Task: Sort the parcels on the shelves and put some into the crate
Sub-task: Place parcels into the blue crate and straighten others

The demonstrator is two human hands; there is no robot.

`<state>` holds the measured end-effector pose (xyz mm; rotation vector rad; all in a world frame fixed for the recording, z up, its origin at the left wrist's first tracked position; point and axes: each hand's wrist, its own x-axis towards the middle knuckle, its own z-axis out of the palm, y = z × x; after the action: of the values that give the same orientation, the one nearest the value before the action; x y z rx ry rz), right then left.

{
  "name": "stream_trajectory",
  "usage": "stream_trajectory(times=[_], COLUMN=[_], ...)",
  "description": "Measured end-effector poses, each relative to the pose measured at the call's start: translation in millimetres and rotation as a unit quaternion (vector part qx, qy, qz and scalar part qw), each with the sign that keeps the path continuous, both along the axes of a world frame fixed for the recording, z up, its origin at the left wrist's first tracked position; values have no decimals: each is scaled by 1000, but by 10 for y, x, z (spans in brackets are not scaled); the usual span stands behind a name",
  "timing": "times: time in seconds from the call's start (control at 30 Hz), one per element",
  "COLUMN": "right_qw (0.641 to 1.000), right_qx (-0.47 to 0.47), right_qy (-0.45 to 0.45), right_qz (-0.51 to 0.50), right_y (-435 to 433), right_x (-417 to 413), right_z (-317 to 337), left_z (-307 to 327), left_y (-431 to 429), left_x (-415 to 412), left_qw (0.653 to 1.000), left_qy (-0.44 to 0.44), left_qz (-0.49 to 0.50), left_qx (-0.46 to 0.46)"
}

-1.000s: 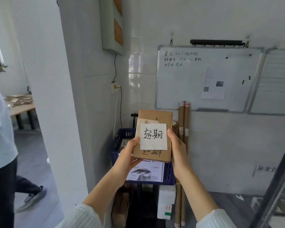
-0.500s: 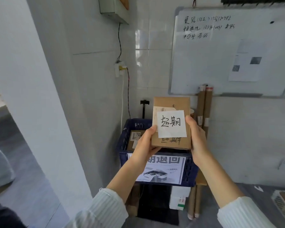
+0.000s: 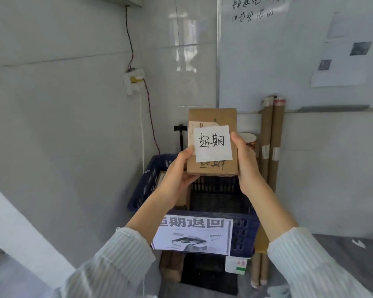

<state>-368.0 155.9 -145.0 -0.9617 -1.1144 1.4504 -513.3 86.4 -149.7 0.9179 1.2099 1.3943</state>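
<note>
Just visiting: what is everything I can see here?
parcel: one, brown, held up, centre
note: one, white, on the parcel
crate: one, dark blue, below the parcel
sign: one, white, on crate's front
tubes: two, brown, against wall beside crate
whiteboard: one, white, wall upper right
socket: one, white, wall left
cup: one, pale, left of tubes
left grip: one, bare hand, holds parcel's left edge
right grip: one, bare hand, holds parcel's right edge

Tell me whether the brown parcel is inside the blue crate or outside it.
Outside: left hand and right hand hold the parcel above the crate.
</note>
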Motion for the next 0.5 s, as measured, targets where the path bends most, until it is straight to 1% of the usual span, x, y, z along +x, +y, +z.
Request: stream_trajectory(times=[0.23,0.33,0.5], right_qw=[998,996,990], right_qx=[-29,-51,-99], right_qy=[-25,-39,-66], right_qz=[40,55,71], right_y=[482,630,834], right_x=[2,-81,-209], right_z=[-267,-411,-617], left_z=[-171,-252,-486], left_y=[304,428,645], left_x=[-26,-112,-313], left_qw=[998,997,992], left_qy=[46,37,17], left_qz=[10,24,-8], left_qx=[-38,-64,-126])
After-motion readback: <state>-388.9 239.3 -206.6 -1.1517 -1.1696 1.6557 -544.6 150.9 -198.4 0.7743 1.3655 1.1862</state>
